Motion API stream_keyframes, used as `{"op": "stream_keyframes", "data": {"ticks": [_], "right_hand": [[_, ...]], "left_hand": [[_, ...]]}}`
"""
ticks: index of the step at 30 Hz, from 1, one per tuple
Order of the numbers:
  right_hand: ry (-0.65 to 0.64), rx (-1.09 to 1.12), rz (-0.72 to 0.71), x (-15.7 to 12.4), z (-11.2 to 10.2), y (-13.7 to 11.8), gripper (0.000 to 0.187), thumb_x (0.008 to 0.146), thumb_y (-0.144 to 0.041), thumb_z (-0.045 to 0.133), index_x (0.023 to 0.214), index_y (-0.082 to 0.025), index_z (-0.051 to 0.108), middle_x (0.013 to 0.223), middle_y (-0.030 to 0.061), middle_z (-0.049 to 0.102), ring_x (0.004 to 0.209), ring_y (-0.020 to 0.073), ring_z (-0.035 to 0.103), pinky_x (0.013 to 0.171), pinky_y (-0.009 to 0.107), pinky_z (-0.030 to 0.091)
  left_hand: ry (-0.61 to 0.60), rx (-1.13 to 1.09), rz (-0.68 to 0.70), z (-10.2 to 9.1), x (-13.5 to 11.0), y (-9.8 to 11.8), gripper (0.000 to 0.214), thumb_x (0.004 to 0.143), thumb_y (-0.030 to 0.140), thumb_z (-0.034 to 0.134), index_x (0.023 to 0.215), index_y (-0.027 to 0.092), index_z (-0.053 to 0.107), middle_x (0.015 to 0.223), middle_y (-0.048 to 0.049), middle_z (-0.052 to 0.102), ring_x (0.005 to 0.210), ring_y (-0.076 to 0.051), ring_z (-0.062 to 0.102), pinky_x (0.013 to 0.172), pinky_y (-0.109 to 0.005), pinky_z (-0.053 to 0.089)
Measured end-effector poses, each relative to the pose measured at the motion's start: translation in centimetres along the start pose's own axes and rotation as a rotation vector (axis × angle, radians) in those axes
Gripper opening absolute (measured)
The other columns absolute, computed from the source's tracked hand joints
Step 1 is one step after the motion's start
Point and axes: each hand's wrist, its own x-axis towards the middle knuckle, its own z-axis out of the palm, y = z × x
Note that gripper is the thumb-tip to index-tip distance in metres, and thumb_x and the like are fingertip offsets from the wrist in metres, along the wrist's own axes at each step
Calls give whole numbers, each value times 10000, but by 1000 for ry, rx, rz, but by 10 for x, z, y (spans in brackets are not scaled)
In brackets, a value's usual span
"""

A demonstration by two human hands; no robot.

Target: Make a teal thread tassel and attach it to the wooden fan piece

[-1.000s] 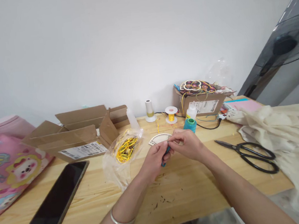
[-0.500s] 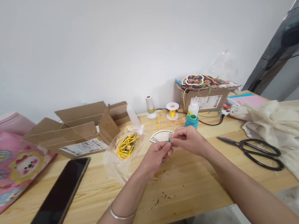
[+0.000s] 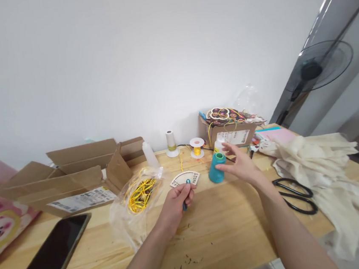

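My left hand (image 3: 177, 201) is closed in a pinch on a small bundle of teal thread (image 3: 185, 206). A little loop of it stands up above the fingertips, and a dark teal end shows under the hand. Just behind lies a pale fan-shaped cutout (image 3: 184, 177) with a patterned edge. My right hand (image 3: 241, 165) is open, thumb and fingers spread beside a teal thread cone (image 3: 216, 173) that stands upright. The thumb overlaps the cone's right side; whether it touches, I cannot tell.
Yellow cord (image 3: 142, 195) lies in a clear bag on the left, near an open cardboard box (image 3: 75, 184) and a phone (image 3: 48, 259). Behind are a white spool (image 3: 171, 142) and a yellow thread spool (image 3: 197, 149). Black scissors (image 3: 296, 195) and cream cloth (image 3: 317, 167) lie right.
The hands, which were together at the thread, have come apart. My right hand has let go, opened and moved right to the teal cone. The view has shifted too.
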Motion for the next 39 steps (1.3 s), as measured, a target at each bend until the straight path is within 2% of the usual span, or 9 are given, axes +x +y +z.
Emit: {"op": "stream_keyframes", "data": {"ticks": [4,12,22,26,30,32,34,37,39], "right_hand": [[-140,-157,4,1,1,4,389,598,-284,645,956,-146,581,878,68,627,781,179,560,707,313,434],[44,-550,224,13,-41,15,348,622,-314,595,924,-142,611,701,61,636,625,183,575,549,267,397],[51,-515,210,21,-49,45,461,601,-368,614,985,-114,576,737,67,613,555,151,526,510,260,386],[322,-398,21,8,-48,34,497,612,-397,623,1037,-155,536,841,61,602,506,110,470,503,260,392],[705,-309,-307,-3,-39,-16,239,784,-346,465,618,-188,534,593,17,526,521,116,441,532,260,365],[622,-279,-490,-6,-23,-36,356,812,-310,426,474,-198,416,486,7,449,500,115,419,519,262,332],[390,-337,-644,-8,0,-42,392,808,-295,433,433,-197,369,463,8,434,489,110,394,507,267,290],[62,-438,-817,-16,38,-32,376,782,-307,477,431,-192,405,459,0,439,481,108,352,496,283,218],[-31,-396,-849,-23,58,-22,363,789,-277,472,441,-186,427,462,-5,445,487,106,345,506,285,209]], "left_hand": [[21,22,-5,-1,2,-1,284,733,395,543,787,117,575,569,44,415,486,-38,320,470,-179,234],[44,38,20,-2,2,-2,303,732,416,535,787,120,573,575,43,414,494,-46,325,482,-187,242],[34,41,-12,-2,2,-4,319,713,434,547,798,129,583,571,42,424,483,-46,324,474,-195,218],[43,50,19,-2,3,-5,328,715,446,537,792,130,581,561,43,415,480,-50,322,470,-198,211],[77,73,42,-2,3,-5,316,733,440,516,792,136,578,561,44,410,483,-51,325,474,-195,218],[80,71,47,-2,2,-4,306,742,429,510,790,134,577,572,40,421,491,-51,337,480,-194,225],[78,57,48,-2,2,-3,301,742,421,514,784,130,576,577,34,438,496,-53,350,486,-195,233],[75,39,51,-1,1,0,300,727,425,532,741,129,577,553,33,447,491,-57,360,495,-196,250],[68,38,58,0,0,1,307,732,431,525,674,132,567,534,35,439,490,-59,367,502,-196,263]]}}
